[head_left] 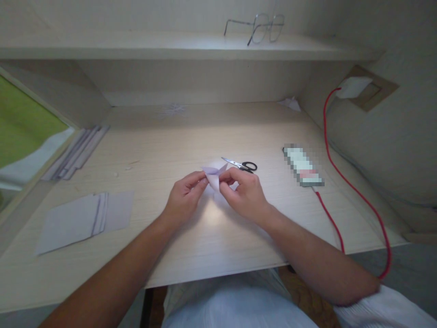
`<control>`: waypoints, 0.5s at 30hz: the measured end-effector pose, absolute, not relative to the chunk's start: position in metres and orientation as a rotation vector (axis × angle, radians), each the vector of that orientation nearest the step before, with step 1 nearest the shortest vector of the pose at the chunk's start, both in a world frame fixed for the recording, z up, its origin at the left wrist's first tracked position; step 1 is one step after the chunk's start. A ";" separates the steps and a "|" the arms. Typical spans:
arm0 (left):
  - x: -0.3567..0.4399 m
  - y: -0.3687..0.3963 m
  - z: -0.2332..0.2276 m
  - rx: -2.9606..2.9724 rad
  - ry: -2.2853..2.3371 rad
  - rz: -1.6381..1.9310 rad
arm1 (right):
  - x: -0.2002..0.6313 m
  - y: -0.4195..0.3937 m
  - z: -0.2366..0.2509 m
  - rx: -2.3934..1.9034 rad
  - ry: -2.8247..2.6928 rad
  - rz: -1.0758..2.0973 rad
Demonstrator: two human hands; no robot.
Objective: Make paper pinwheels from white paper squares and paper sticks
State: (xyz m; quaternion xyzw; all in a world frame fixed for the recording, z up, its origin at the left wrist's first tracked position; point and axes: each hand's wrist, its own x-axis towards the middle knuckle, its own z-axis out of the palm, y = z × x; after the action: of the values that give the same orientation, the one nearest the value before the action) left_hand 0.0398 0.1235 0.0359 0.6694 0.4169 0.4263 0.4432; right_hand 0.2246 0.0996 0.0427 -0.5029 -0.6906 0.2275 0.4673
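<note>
A small folded piece of pale lilac paper (pixel 213 175) is held just above the wooden desk (pixel 211 228) at its middle. My left hand (pixel 184 197) pinches the paper's left side with thumb and fingertips. My right hand (pixel 243 192) pinches its right side. Both hands touch the paper and almost meet. Black-handled scissors (pixel 241 164) lie on the desk just behind my right hand, blades pointing left.
A stack of pale paper sheets (pixel 82 219) lies front left, with paper strips (pixel 75 154) further back left. A phone (pixel 303 165) on a red cable (pixel 344 180) lies at right, plugged into a wall socket (pixel 355 86). Eyeglasses (pixel 260 27) rest on the shelf above. A crumpled paper scrap (pixel 291 103) sits back right.
</note>
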 end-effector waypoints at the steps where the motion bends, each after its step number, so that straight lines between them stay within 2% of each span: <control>1: 0.040 0.123 0.037 1.682 1.029 1.070 | 0.225 0.101 0.042 -1.234 -1.664 0.612; 10: 0.038 0.119 0.040 1.566 0.973 1.272 | 0.229 0.118 0.039 -0.977 -1.095 1.534; 15: 0.038 0.113 0.046 1.556 0.873 1.415 | 0.228 0.115 0.043 -0.774 -0.905 1.831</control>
State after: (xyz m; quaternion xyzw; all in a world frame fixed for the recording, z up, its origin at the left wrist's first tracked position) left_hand 0.0383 0.1133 0.0458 0.6206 0.3482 0.5641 0.4188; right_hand 0.2277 0.1151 0.0429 -0.3146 -0.3676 0.7441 0.4607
